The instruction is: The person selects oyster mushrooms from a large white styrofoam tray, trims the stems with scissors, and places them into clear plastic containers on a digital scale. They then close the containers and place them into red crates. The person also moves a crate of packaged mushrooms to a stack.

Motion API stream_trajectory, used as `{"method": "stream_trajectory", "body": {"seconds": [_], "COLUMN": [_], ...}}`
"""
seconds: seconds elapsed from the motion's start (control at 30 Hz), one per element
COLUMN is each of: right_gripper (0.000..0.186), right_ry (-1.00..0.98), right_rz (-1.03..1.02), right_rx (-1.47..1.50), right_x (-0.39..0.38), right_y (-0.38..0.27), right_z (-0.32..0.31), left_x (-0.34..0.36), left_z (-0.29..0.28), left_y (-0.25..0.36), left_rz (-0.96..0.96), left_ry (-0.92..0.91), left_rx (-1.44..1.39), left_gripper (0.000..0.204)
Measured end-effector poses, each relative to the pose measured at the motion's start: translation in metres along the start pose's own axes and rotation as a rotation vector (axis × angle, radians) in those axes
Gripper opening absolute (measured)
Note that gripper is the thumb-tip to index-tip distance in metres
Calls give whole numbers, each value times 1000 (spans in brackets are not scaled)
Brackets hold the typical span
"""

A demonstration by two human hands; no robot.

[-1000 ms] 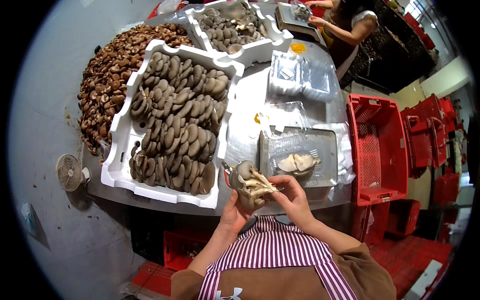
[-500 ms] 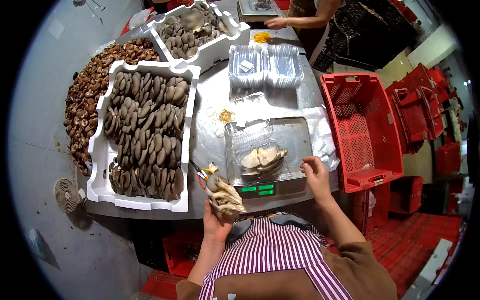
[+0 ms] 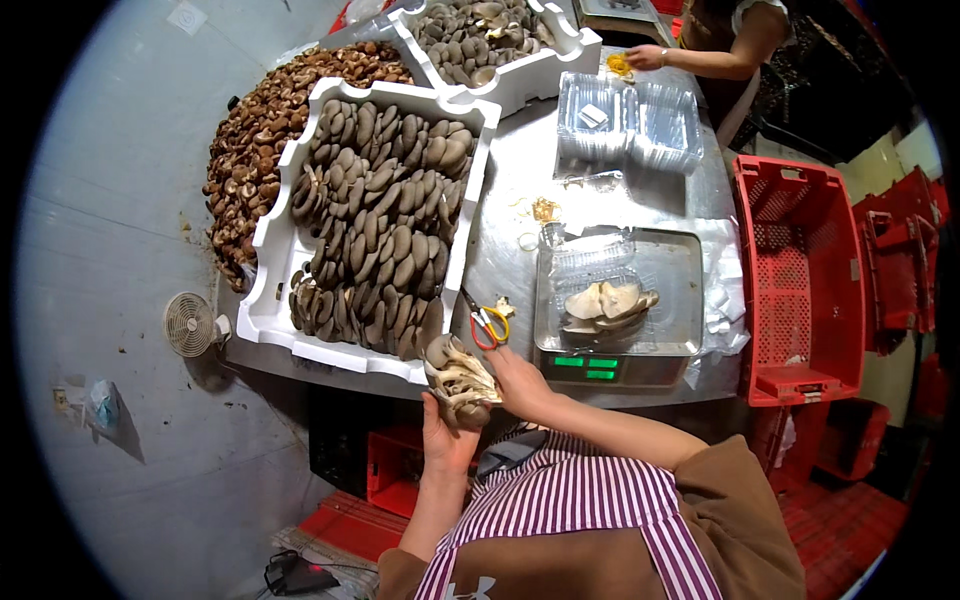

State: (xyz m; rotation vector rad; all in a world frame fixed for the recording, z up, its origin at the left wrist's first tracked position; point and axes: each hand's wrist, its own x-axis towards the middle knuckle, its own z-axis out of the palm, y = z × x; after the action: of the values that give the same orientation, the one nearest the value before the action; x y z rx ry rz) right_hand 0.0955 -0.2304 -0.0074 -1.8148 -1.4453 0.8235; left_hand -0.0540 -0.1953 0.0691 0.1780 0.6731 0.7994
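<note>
My left hand (image 3: pixel 447 440) holds a cluster of oyster mushrooms (image 3: pixel 462 382) from below, with the pale gills and stems showing. Against the stem side rests my right hand (image 3: pixel 520 385), fingers closed in on the cluster; its fingertips are partly hidden. Just beyond them, scissors (image 3: pixel 488 326) with red and yellow handles lie on the steel table, beside a small mushroom scrap (image 3: pixel 503 306). To the right, a clear plastic tray (image 3: pixel 590 258) containing several oyster mushrooms (image 3: pixel 608 303) sits on a scale (image 3: pixel 670 310) with a lit green display.
White foam boxes of oyster mushrooms (image 3: pixel 385 230) stand left, beside heaped brown mushrooms (image 3: pixel 255 150). Stacked clear trays (image 3: pixel 665 125) and rubber bands (image 3: pixel 545 209) are farther back. A red crate (image 3: pixel 805 280) flanks the table's right side. A co-worker's hand (image 3: pixel 645 57) touches yellow bands at the far edge.
My right hand has moved left from beside the scale to the mushroom cluster. The view has swung left. The co-worker's hand has come to the yellow bands.
</note>
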Motion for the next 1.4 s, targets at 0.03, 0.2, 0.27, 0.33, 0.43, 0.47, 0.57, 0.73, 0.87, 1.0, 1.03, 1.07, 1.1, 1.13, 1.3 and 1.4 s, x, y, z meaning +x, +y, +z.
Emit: {"method": "stream_trajectory", "body": {"seconds": [0.03, 0.2, 0.27, 0.33, 0.43, 0.47, 0.57, 0.73, 0.87, 1.0, 1.03, 1.07, 1.1, 1.13, 1.3, 1.4], "right_gripper": [34, 26, 32, 32, 36, 38, 44, 48, 39, 41, 42, 42, 43, 43, 49, 53], "right_ry": [18, 103, 186, 189, 137, 117, 92, -132, -146, -137, -129, -123, -114, -104, -13, -83], "right_rz": [34, 209, 251, 226, 303, 345, 429, 533, 359, 371, 374, 390, 407, 424, 387, 367], "right_rx": [-82, -472, -551, -605, -537, -486, -117, 802, 1101, 1107, 1119, 1095, 1075, 1054, 1051, 1098], "right_x": [15, 85, 93, 96, 93, 93, 75, 25, -11, 7, 13, 19, 24, 28, 24, 26], "right_y": [-3, 30, 54, 57, 55, 52, 57, -14, -49, -71, -71, -74, -79, -84, -58, -60], "right_z": [9, 55, 74, 82, 89, 86, 85, 18, 0, -13, -13, -19, -29, -36, -17, -17], "left_x": [-1, -2, 2, 2, 9, 14, 32, 66, 91, 96, 98, 97, 96, 95, 110, 103], "left_z": [-5, -14, -17, -28, -34, -34, -31, -23, -22, -8, -9, -9, -8, -7, -22, -14], "left_y": [8, 38, 48, 61, 75, 78, 86, 95, 98, 89, 88, 86, 85, 84, 84, 87], "left_rz": [6, 63, 19, -52, -96, -79, 33, 158, 212, 258, 234, 217, 198, 178, 144, 175], "left_ry": [-5, 34, 60, 53, -6, 25, 27, 10, -72, -146, -139, -154, -170, -188, -196, -237], "left_rx": [24, -9, -152, -248, -293, -284, -104, 73, 209, 344, 339, 368, 401, 433, 648, 640], "left_gripper": [70, 68, 70, 71, 70, 70, 65, 67, 70, 66, 66, 66, 66, 66, 49, 48]}}
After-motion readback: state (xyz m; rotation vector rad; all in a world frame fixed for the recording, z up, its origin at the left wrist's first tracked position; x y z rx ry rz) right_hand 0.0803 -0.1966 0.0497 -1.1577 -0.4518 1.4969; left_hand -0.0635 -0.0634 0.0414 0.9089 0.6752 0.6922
